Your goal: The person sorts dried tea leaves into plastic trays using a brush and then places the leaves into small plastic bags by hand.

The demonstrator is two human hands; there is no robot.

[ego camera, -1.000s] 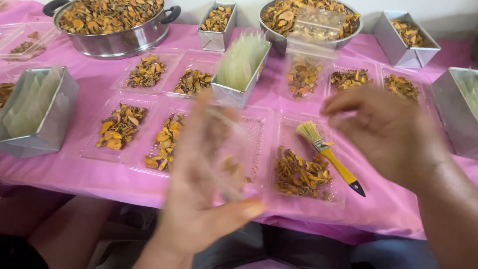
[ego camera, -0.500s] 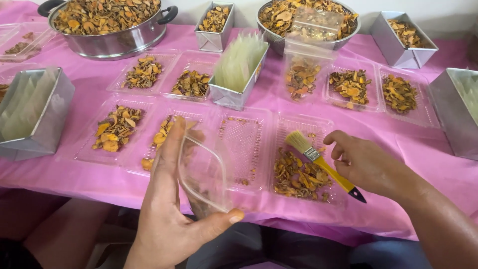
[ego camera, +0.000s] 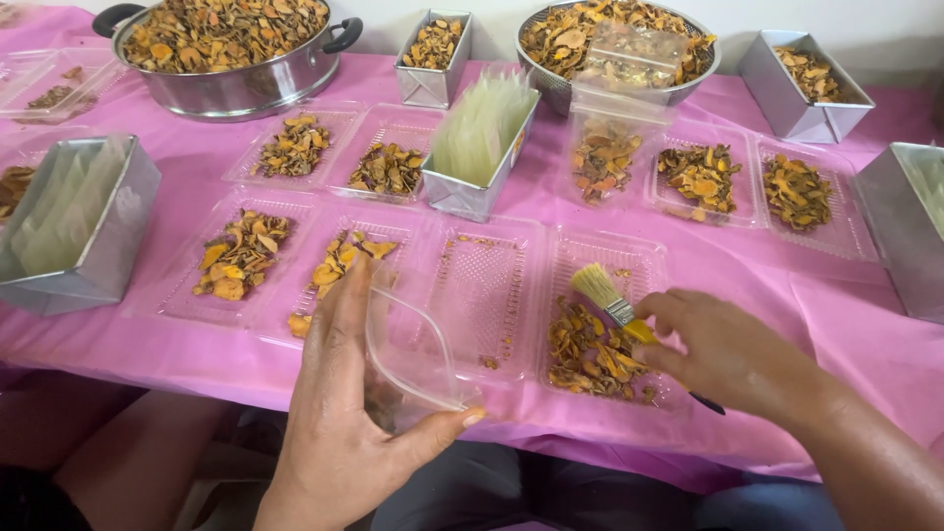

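Note:
My left hand [ego camera: 344, 413] holds a clear plastic bag [ego camera: 413, 359] open at the near table edge, thumb on one side and fingers on the other. The bag hangs just in front of a nearly bare clear tray [ego camera: 482, 295]. My right hand [ego camera: 733, 354] grips a small brush [ego camera: 615, 305] with a yellow handle and pale bristles, its bristles pointing up and left over a clear tray [ego camera: 610, 251] that holds a pile of dried orange slices [ego camera: 590, 354].
Several clear trays of dried slices lie on the pink cloth [ego camera: 846, 305]. A metal tin of clear bags [ego camera: 482, 138] stands in the middle, another tin [ego camera: 79, 226] at left. A large pot [ego camera: 226, 49], a bowl [ego camera: 619, 39] and small tins line the back.
My left hand lowered the bag from in front of the camera to the table edge. My right hand came down and took hold of the brush lying on the tray.

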